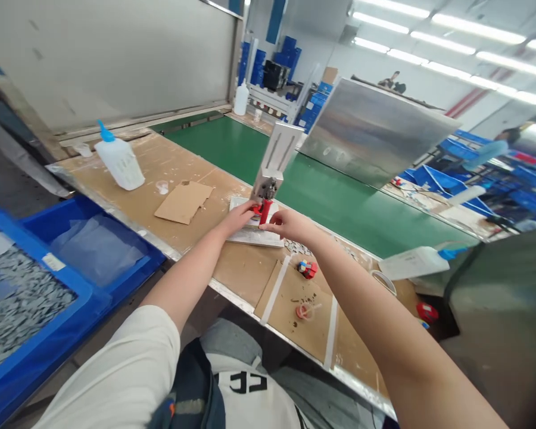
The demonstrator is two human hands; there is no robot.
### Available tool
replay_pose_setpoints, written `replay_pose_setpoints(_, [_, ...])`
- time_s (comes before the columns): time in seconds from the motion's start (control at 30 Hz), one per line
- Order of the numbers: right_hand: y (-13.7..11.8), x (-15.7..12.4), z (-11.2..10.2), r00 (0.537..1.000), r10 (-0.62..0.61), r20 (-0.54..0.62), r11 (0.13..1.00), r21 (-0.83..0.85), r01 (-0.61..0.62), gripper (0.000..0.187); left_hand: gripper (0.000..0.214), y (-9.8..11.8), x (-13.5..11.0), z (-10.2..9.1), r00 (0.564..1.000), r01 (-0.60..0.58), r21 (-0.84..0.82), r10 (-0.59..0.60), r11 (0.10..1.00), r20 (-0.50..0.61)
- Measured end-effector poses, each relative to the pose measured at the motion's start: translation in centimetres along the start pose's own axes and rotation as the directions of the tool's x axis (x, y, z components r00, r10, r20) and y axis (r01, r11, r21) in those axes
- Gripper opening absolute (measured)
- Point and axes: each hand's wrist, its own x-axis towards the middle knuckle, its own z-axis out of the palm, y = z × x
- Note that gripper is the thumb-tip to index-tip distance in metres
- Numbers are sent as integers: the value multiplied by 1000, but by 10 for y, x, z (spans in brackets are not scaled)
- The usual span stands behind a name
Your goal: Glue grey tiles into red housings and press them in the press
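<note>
A metal press fixture [279,146] stands upright on a pale base plate [254,238] at the middle of the bench. On it is a toggle clamp [268,187] with a red handle [265,212] pointing down toward me. My left hand [240,217] is at the left of the clamp, its fingers closed at a small red part [255,210], mostly hidden. My right hand [286,224] is on the other side, fingers curled, with the fingertips at the handle's lower end. Small flat pieces [297,246] lie beside the base plate.
A white bottle [120,164] and a cardboard piece [184,202] are at left; another bottle [414,263] lies at right. A red-and-blue object [307,269] and a small red cup [304,311] sit nearer. Behind runs a green conveyor belt [335,193]. Blue bins [71,310] stand lower left.
</note>
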Motion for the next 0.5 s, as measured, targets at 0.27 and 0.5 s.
replay_pose_setpoints(0.27, [98, -81, 23, 975, 21, -223, 996, -80, -40, 37, 68, 9, -4, -2, 998, -59, 286, 48, 956, 42])
replay_pose_setpoints(0.5, [143, -122, 95, 919, 51, -391, 996, -52, -77, 48, 73, -2, 6, -1, 988, -154, 331, 148, 931, 44])
